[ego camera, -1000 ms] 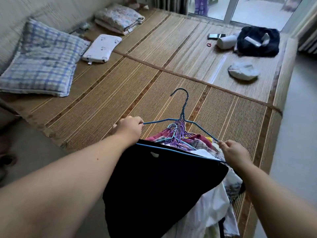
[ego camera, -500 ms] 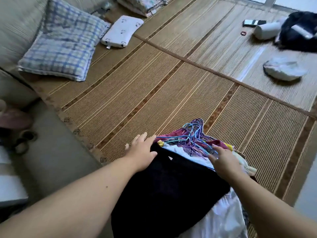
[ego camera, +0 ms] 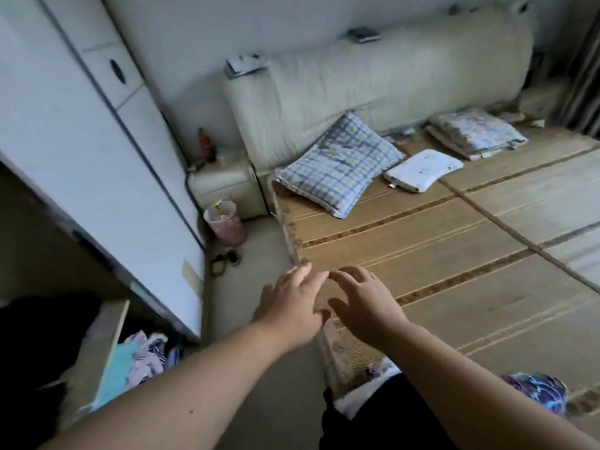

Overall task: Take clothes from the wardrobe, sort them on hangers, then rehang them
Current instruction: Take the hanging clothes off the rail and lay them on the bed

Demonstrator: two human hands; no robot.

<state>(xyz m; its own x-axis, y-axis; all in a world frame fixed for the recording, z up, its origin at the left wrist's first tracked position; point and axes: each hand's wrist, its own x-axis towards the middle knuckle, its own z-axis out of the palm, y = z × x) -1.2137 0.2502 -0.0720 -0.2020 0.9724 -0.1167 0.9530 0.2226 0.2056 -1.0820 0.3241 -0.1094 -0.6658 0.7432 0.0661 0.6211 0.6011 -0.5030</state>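
Note:
Both of my hands are empty and held out over the near corner of the bed. My left hand (ego camera: 292, 306) has its fingers spread, and my right hand (ego camera: 363, 306) is beside it, also spread. The pile of clothes on hangers lies on the woven bed mat (ego camera: 454, 254) at the bottom edge: a black garment (ego camera: 367, 414) and a tangle of purple and blue hangers (ego camera: 539, 391), partly hidden by my right forearm. The white wardrobe (ego camera: 97, 157) stands at the left with its door open. Folded clothes (ego camera: 143, 355) lie inside it low down.
A blue checked pillow (ego camera: 341, 164), a small white pillow (ego camera: 422, 168) and a folded quilt (ego camera: 477, 131) lie by the padded headboard (ego camera: 373, 79). A bedside cabinet (ego camera: 224, 186), a pink bin (ego camera: 225, 222) and slippers (ego camera: 224, 259) stand in the narrow floor gap.
The view has swung left from the bed toward the wardrobe. Both hands have let go of the pile of hangered clothes, which now lies on the mat, and have lifted away empty.

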